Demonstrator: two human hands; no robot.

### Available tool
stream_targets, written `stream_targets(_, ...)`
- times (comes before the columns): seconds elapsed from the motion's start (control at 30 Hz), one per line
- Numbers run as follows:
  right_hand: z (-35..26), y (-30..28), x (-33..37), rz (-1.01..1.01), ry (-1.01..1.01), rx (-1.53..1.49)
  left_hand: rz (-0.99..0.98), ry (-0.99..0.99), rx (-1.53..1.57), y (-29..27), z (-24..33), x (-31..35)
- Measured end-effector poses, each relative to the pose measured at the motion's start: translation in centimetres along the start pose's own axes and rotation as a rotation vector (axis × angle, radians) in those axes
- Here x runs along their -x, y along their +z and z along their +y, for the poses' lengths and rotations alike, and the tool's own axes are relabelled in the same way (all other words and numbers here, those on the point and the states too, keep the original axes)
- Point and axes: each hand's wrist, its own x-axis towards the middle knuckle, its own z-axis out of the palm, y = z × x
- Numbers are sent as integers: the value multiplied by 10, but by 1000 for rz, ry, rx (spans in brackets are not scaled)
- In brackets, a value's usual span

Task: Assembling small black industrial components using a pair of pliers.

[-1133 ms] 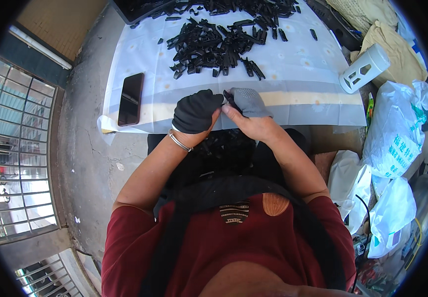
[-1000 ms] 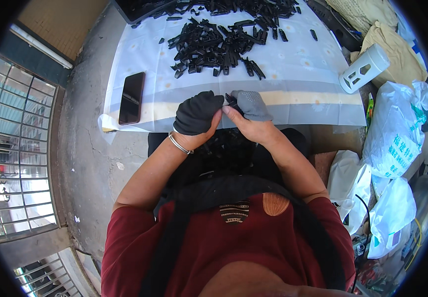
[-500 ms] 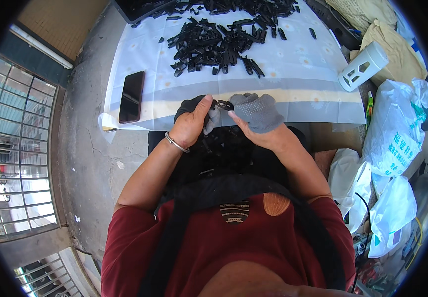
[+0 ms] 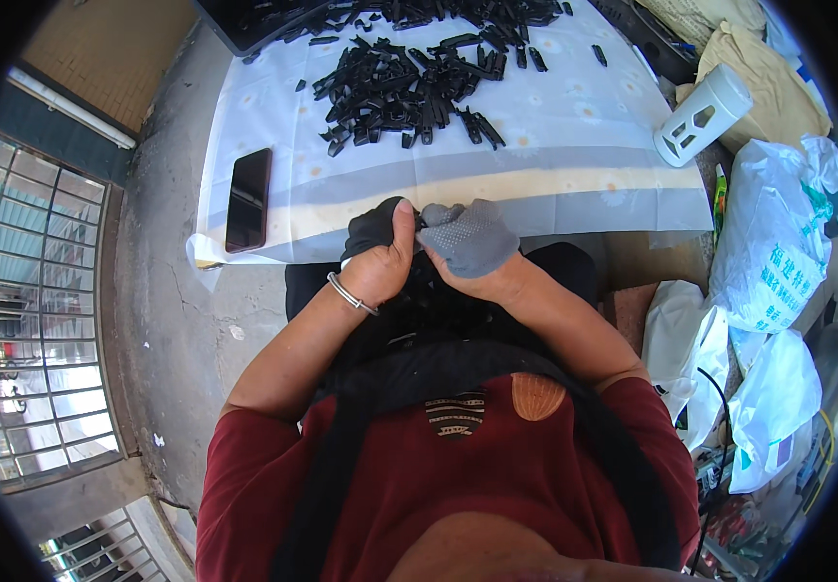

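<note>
- Head view: your left hand (image 4: 378,241), mid-frame, has its gloved fingers curled in tight, bare thumb pointing up the picture.
- Your right hand (image 4: 469,242) is right up against it, fingers in the grey dotted glove bent over too. Thumb's mostly hidden, so can't tell how it's pressing.
- Looks like both are closed on one small black piece (image 4: 421,222); only a dark sliver shows in the middle of the frame, so can't say which fingertips carry the grip.
- You're right at the near edge of the tablecloth (image 4: 574,211), with your lap just below in the frame.
- Room-wise, you've got a striped band of cloth between your knuckles and the black pile (image 4: 395,92) at upper centre.
- Phone (image 4: 248,200) lies left of your hands, near the cloth's left edge.
- White holder (image 4: 703,115) is well off at upper right, by the table's right edge, with bags (image 4: 768,242) beyond.
</note>
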Motion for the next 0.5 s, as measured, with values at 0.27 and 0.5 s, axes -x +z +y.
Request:
stream_targets(0.27, -2, 9, 16, -95, 114, -324, -300, -25, -160, -18, 5, -5)
stream_targets(0.5, 56, -37, -8, -91, 474, 25, -375, 1, -185, -31, -8, -25)
